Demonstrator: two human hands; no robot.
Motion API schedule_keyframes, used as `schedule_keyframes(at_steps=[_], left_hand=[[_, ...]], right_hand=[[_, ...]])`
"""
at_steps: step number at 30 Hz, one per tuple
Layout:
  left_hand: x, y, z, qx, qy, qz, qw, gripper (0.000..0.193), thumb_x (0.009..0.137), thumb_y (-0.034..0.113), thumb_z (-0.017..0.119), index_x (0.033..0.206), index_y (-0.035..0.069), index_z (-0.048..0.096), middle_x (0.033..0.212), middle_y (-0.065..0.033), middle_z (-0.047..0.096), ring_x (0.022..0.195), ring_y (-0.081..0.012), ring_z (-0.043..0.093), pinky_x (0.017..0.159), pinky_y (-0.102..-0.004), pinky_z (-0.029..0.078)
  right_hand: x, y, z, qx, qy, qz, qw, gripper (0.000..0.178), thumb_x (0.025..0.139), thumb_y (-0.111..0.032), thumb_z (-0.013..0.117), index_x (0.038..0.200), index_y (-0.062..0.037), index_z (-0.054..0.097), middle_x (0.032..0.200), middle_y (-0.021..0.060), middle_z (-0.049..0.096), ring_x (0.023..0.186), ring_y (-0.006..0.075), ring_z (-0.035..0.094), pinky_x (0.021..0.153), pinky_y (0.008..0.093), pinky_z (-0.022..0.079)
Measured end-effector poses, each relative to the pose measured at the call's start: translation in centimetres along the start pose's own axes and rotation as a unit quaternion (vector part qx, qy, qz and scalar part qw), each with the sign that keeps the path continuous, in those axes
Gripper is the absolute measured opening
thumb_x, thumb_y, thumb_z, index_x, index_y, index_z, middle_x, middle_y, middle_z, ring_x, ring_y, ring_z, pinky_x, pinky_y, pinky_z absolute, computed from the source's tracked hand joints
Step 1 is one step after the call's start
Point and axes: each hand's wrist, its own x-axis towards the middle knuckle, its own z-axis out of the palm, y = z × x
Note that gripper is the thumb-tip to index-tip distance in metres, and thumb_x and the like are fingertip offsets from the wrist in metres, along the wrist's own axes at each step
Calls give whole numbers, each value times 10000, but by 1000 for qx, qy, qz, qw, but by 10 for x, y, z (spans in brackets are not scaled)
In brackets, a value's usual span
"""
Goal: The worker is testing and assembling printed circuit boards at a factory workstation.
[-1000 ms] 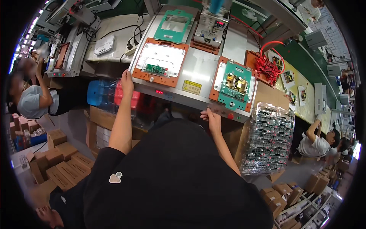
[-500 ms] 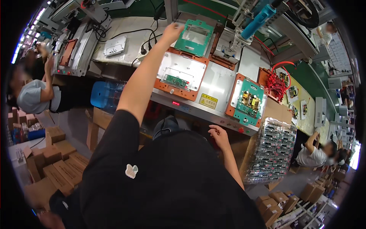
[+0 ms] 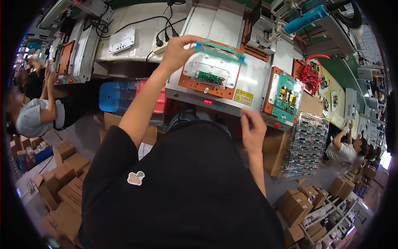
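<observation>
My left hand (image 3: 179, 53) grips a green frame plate (image 3: 222, 53) by its left end. The plate is tilted, nearly edge-on and blurred, above a white fixture (image 3: 211, 66) on an orange-brown base (image 3: 206, 90). A small green circuit board (image 3: 210, 78) sits in the fixture's near part. My right hand (image 3: 254, 132) hovers in front of the machine's front edge, fingers bent and apart, somewhat blurred, with nothing visible in it. To its right, a second fixture holds a green plate (image 3: 280, 106) with a populated circuit board (image 3: 287, 97).
A blue cylinder (image 3: 304, 20) hangs over the bench at upper right, near red wires (image 3: 311, 74). Clear trays of circuit boards (image 3: 305, 145) are stacked at right. A blue bin (image 3: 110, 96) stands below left. Cables (image 3: 161, 31) cross the bench; co-workers sit at both sides.
The green frame plate has been lifted off the back surface and brought nearer, over the white fixture, by my left hand. My right hand has risen toward the machine's front. The view has shifted.
</observation>
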Motion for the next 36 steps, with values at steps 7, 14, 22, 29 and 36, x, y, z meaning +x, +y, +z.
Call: schedule_keyframes(at_steps=[7,14,22,29,36], left_hand=[[-53,-11,20,139,-4,87,986,282,784,-113,598,1017,18,685,1182,-110,672,1133,-254,632,917,-324,507],[-121,10,41,145,218,41,964,158,840,-27,643,992,11,669,986,-123,651,897,-261,633,810,-339,506],[-173,-11,51,-49,312,-103,943,255,950,9,574,1176,-22,460,992,-58,537,897,-116,540,807,-250,450],[-176,-19,57,-71,267,-148,950,326,942,23,587,1228,-35,442,1103,-106,565,1015,-153,572,892,-270,461],[-173,-26,51,-60,296,-132,944,320,939,14,584,1229,-35,461,1128,-110,581,1046,-163,583,924,-287,462]], right_hand=[[69,-21,17,-56,-46,-159,985,297,874,-30,637,1170,-35,625,1153,131,593,1043,252,590,844,327,478],[52,4,7,-74,-23,-138,987,227,876,-13,628,1101,-18,658,1045,119,643,955,238,626,787,308,491],[-56,104,0,143,-109,333,926,342,981,-272,567,868,20,707,703,37,667,627,77,600,570,228,459],[-45,137,12,202,-19,366,908,388,984,-353,565,903,3,693,745,24,657,630,67,568,583,213,448],[-28,120,19,93,3,336,937,415,944,-340,632,832,53,703,671,50,651,581,80,568,552,229,463]])
